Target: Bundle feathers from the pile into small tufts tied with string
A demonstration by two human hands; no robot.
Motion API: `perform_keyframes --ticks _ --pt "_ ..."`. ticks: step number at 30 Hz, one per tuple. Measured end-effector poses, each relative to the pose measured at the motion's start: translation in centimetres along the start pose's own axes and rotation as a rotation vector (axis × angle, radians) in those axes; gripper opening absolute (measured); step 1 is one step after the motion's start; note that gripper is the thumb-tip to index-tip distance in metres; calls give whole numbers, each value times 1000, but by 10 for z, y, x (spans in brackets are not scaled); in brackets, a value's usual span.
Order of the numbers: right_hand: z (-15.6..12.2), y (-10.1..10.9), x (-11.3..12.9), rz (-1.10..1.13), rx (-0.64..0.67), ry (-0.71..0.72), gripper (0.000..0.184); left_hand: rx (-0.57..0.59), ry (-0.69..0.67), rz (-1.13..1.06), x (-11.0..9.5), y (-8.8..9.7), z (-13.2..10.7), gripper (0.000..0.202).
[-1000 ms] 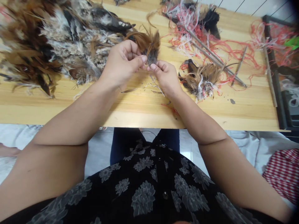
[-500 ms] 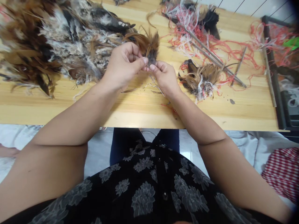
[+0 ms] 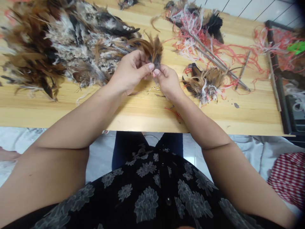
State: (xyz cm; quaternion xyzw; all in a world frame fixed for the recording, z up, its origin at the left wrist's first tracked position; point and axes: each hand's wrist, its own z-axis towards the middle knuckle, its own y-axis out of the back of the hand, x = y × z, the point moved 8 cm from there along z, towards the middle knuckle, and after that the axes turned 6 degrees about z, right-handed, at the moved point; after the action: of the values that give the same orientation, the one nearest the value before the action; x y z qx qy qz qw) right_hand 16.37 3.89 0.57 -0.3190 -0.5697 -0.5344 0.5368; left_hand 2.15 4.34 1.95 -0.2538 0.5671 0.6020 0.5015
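A small bundle of brown feathers [image 3: 152, 51] is held upright over the wooden table [image 3: 147, 108]. My left hand [image 3: 130, 73] pinches its grey downy base with thumb and fingers. My right hand [image 3: 168, 81] pinches the same base from the right, thumb tip almost touching the left thumb. A thin pale string [image 3: 154, 89] lies on the table just under the hands.
A big heap of brown, white and black feathers [image 3: 59, 41] fills the table's left. A tied tan feather bundle [image 3: 206, 81] lies to the right. Red and white strings with thin sticks [image 3: 209, 47] lie behind it. A dark frame [image 3: 277, 63] stands at the right edge.
Both hands have stayed pinched on the feather bundle and shifted slightly; the bundle's tip now stands a bit more upright. The view has dropped a little.
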Motion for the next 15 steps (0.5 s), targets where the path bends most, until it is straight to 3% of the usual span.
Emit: perform_keyframes --ticks 3,7,15 --pt "0 2 2 -17 -9 21 34 80 18 -16 -3 -4 -2 67" --pt "-1 -2 -3 0 12 28 35 35 45 -138 -10 -4 -5 63" --pt "2 -11 -16 174 112 41 50 93 -40 -196 4 -8 -1 64"
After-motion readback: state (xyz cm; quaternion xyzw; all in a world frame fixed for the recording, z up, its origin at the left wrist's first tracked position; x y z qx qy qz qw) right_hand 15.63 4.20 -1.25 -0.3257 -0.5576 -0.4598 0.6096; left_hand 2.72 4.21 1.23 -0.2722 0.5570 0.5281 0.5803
